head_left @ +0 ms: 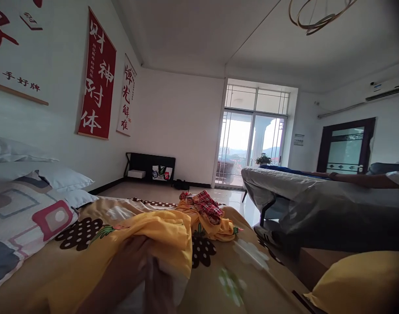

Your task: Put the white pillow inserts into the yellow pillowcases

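Note:
A bunched yellow cloth point(169, 226) rises from the bed in front of me, with a white part showing beneath its edge. My left hand point(134, 255) is closed on this cloth, the fingers partly covered by its folds. Close beside it, my right hand point(158, 279) reaches up from below with its fingers at the cloth's white part; blur and shade hide its grip. Both hands are over a tan patterned sheet point(219, 279) spread across the bed. Beyond them lies a crumpled heap of yellow fabric point(223, 229) with a red plaid cloth point(207, 207) on top.
On the left lie a patterned pillow point(25, 218) and white pillows point(68, 174). At right stand a plastic-covered bed point(284, 187), a cardboard box point(317, 264) and a yellow cushion point(366, 283). Another person's arm point(366, 179) extends over that bed. A black bench point(147, 163) stands by the far wall.

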`<state>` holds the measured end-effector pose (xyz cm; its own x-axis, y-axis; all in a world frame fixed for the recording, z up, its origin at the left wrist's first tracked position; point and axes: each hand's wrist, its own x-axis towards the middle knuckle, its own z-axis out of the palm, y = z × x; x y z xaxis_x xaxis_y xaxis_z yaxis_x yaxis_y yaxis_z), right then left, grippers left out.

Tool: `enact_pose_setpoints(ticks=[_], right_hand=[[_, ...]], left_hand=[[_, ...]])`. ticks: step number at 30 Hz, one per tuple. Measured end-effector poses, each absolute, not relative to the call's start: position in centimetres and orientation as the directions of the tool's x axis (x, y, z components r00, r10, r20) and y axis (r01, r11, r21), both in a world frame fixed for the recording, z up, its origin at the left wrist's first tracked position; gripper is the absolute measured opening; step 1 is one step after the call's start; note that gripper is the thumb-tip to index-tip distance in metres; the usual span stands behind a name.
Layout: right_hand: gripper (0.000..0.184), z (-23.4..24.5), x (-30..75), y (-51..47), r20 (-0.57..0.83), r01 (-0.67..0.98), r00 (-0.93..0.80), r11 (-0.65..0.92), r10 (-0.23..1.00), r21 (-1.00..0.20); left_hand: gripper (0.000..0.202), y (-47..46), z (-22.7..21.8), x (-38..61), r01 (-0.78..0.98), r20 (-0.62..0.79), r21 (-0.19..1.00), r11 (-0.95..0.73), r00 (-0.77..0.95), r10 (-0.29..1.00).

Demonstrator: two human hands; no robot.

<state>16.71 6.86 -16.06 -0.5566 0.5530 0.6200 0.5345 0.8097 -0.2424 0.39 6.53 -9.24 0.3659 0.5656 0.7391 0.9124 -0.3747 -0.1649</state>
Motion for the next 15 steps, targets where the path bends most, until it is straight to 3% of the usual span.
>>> enact_pose_setpoints(ticks=[4,7,10,12,15], right_hand=[[0.041,-15.6,17.0,8.0,0.598,0.521,-0.588,0.82,0.545,-0.235],[0.028,-15.1,19.0,8.1,0.628,0.595,-0.477,0.752,0.614,-0.284],[0.03,-13.8,21.8,8.0,0.663,0.67,-0.318,0.655,0.678,-0.35],[0.026,-12.4,23.2,8.2,0.649,0.654,-0.377,0.686,0.661,-0.318],[0.024,-10.1,24.0,8.8,0.629,0.609,-0.49,0.754,0.603,-0.248]], left_hand=[[0.054,8.1,-9.7,-1.5,0.946,0.739,-0.082,-0.313,0.268,0.617],[0.036,8.7,-9.9,-3.2,0.971,0.802,0.014,-0.238,0.131,0.582],[0.019,9.5,-10.3,-5.3,0.98,0.864,0.131,-0.147,-0.04,0.502],[0.013,9.6,-10.4,-6.0,0.961,0.895,0.207,-0.183,-0.111,0.431],[0.021,8.4,-10.3,-5.1,0.906,0.936,0.275,-0.323,-0.175,0.306]])
